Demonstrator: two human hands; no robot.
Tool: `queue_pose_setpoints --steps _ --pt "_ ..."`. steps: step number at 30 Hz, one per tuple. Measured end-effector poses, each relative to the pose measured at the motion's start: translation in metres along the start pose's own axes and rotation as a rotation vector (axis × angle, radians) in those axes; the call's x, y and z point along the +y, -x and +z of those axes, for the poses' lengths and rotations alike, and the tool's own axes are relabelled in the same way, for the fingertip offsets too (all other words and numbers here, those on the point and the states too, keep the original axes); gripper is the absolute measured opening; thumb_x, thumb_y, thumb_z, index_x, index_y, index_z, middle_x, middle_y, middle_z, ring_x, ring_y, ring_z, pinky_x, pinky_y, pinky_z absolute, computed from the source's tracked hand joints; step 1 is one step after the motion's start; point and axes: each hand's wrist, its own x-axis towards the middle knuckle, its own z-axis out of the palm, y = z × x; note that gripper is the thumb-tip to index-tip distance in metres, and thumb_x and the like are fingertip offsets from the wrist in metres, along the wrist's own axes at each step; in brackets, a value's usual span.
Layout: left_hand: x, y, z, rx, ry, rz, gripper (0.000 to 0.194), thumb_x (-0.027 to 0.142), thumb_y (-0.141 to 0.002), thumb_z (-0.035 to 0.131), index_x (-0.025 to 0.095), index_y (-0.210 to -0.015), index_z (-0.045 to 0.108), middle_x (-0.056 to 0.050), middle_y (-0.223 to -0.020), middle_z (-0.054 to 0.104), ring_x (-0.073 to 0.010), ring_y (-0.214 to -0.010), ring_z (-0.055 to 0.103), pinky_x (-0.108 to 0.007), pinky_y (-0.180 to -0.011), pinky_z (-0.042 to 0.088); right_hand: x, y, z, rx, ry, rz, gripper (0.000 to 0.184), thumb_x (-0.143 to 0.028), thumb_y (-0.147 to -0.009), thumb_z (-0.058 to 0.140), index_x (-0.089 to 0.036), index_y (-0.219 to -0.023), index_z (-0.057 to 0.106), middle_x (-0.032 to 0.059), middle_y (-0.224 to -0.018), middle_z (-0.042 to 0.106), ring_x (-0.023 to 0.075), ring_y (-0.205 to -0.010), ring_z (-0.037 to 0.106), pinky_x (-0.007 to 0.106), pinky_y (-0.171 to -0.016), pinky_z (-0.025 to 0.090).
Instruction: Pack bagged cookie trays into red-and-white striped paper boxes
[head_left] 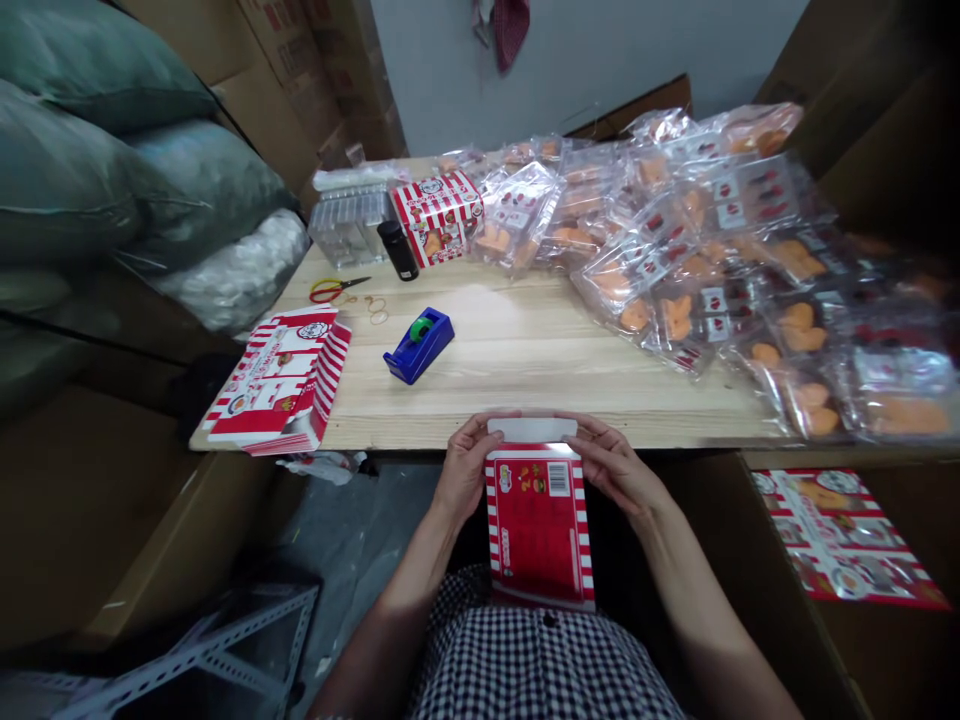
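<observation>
A red and white striped carton (536, 530) lies between my arms over my lap, its barcode side facing up. At its far end a white flap (532, 430) sticks out near the table edge. My left hand (469, 465) pinches the left corner by the flap, thumb on top. Across from it, my right hand (609, 462) grips the right corner the same way. Beyond the hands on the table is a blue tape dispenser (420, 345) with a green core. The undersides of the carton and of my fingers are hidden.
Flattened striped cartons (270, 385) are stacked at the table's left edge. Behind them are scissors (334, 290), a black bottle (398, 250) and an assembled striped box (441, 215). Clear bags with orange pieces (675, 250) cover the right side. A printed sheet (847, 535) lies at lower right.
</observation>
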Motion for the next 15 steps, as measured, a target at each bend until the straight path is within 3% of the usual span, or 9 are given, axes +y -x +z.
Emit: queue_pose_setpoints --steps 5,10,15 --pt "0.0 0.007 -0.014 -0.103 -0.054 0.057 0.023 0.022 -0.079 0.069 0.017 -0.1 0.079 -0.012 -0.128 0.07 -0.0287 -0.119 0.065 -0.038 -0.1 0.051 0.009 0.008 0.004 0.043 0.067 -0.064 0.024 -0.038 -0.08 0.08 -0.024 -0.099 0.078 0.008 -0.122 0.074 0.0263 -0.115 0.068 0.042 -0.101 0.053" --pt "-0.006 0.015 -0.027 -0.206 -0.306 0.073 0.033 0.03 -0.086 0.07 0.02 -0.116 0.074 -0.013 -0.126 0.07 -0.0287 -0.115 0.067 -0.042 -0.099 0.052 0.018 0.015 0.001 0.052 0.122 -0.119 0.019 -0.041 -0.081 0.079 -0.025 -0.092 0.077 0.0073 -0.115 0.076 0.0282 -0.114 0.068 0.047 -0.102 0.051" --pt "-0.01 0.014 -0.037 -0.25 -0.443 0.132 0.019 0.029 -0.088 0.068 0.022 -0.101 0.08 -0.011 -0.121 0.073 -0.0276 -0.12 0.065 -0.044 -0.108 0.046 0.019 0.02 -0.013 -0.053 0.271 -0.132 0.02 -0.044 -0.087 0.073 -0.026 -0.091 0.077 0.0078 -0.121 0.073 0.0281 -0.119 0.065 0.048 -0.104 0.048"
